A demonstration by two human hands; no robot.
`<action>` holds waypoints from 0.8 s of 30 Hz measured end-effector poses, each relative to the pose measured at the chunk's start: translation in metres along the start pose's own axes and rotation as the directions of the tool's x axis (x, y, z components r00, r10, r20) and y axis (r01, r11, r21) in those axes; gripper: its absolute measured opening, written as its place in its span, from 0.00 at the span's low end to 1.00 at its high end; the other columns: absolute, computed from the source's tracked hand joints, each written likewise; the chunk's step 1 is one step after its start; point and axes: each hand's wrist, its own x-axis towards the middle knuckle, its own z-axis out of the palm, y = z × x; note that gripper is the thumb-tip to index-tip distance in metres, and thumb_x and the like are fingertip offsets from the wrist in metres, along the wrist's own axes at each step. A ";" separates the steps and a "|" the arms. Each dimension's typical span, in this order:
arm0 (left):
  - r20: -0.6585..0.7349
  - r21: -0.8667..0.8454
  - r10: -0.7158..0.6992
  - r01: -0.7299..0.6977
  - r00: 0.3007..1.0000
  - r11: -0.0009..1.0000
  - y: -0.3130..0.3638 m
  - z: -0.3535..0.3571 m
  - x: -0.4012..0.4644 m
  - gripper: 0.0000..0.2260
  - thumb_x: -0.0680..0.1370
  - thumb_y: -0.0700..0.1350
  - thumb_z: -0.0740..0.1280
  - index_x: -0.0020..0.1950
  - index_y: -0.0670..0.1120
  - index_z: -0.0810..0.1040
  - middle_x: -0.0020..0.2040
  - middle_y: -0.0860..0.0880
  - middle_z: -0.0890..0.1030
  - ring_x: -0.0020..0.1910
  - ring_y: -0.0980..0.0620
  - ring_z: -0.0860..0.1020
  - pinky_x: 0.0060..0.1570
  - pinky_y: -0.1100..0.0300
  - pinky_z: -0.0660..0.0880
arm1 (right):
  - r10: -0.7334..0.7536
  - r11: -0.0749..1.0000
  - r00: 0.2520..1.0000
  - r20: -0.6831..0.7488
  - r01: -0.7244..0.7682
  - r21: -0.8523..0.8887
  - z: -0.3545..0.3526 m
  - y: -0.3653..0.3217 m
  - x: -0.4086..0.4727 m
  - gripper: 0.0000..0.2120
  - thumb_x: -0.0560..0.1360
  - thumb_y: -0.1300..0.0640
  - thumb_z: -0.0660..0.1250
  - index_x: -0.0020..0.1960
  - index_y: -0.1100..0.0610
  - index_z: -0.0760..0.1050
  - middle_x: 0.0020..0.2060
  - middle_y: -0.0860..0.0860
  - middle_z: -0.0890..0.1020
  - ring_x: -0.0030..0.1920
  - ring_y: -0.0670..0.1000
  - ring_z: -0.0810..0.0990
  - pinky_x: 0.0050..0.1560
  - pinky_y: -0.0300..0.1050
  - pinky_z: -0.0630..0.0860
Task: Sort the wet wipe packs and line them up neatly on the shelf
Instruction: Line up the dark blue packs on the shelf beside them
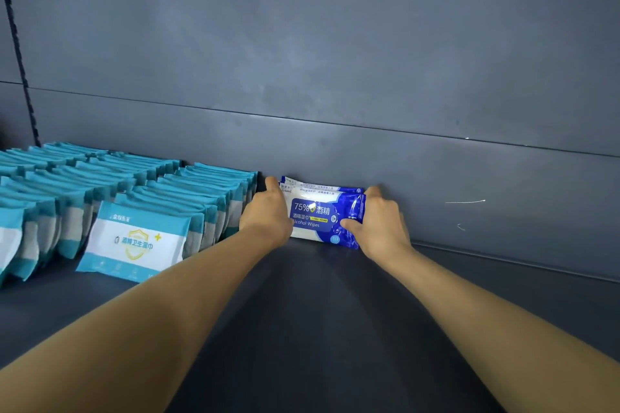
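Hands (268, 211) flanking blue pack (318, 214)

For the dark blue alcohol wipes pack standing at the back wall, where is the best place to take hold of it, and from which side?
Probably by its two short ends, coming from the front, one hand per side. The dark blue pack stands on its long edge, leaning on the back wall, so its back is blocked. Both ends are open: the left hand and right hand already hold it there, beside the teal packs.
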 end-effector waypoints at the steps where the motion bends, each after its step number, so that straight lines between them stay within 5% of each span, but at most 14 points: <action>1: 0.006 0.006 -0.005 0.005 1.000 1.000 0.001 -0.001 -0.001 0.25 0.74 0.40 0.70 0.66 0.42 0.59 0.62 0.39 0.75 0.59 0.40 0.75 0.53 0.52 0.73 | 0.004 1.000 1.000 0.006 -0.004 -0.003 -0.001 -0.001 -0.001 0.23 0.73 0.52 0.71 0.60 0.61 0.65 0.58 0.59 0.77 0.56 0.62 0.77 0.50 0.53 0.76; 5: 0.030 0.050 0.019 -0.020 0.999 0.999 0.004 -0.010 -0.013 0.28 0.73 0.40 0.71 0.67 0.42 0.58 0.64 0.39 0.71 0.62 0.40 0.73 0.56 0.52 0.71 | 0.018 0.999 1.000 0.023 -0.017 -0.043 -0.010 -0.001 -0.009 0.26 0.74 0.49 0.69 0.63 0.60 0.61 0.61 0.57 0.74 0.59 0.60 0.75 0.46 0.47 0.70; 11: 0.044 0.226 0.153 -0.159 0.987 0.961 0.014 -0.051 -0.043 0.23 0.75 0.41 0.68 0.67 0.44 0.63 0.65 0.42 0.68 0.63 0.42 0.70 0.53 0.50 0.71 | -0.130 0.983 0.991 0.041 0.135 -0.127 -0.042 -0.011 -0.035 0.29 0.74 0.51 0.68 0.70 0.58 0.61 0.66 0.55 0.68 0.67 0.56 0.63 0.63 0.49 0.68; 19: 0.096 0.286 0.333 -0.346 0.938 0.894 0.000 -0.117 -0.125 0.14 0.76 0.46 0.63 0.61 0.47 0.70 0.58 0.45 0.77 0.57 0.42 0.75 0.45 0.55 0.67 | -0.123 0.971 0.991 0.052 0.131 -0.200 -0.080 -0.055 -0.135 0.23 0.75 0.51 0.67 0.66 0.58 0.67 0.62 0.56 0.71 0.64 0.57 0.68 0.61 0.50 0.70; 24: 0.183 0.202 0.436 -0.468 0.881 0.860 -0.030 -0.141 -0.193 0.13 0.76 0.52 0.65 0.60 0.50 0.73 0.57 0.48 0.79 0.58 0.43 0.75 0.52 0.52 0.72 | -0.088 0.983 0.996 0.021 0.090 -0.157 -0.085 -0.090 -0.217 0.20 0.74 0.52 0.68 0.63 0.59 0.70 0.60 0.57 0.72 0.62 0.58 0.72 0.60 0.51 0.71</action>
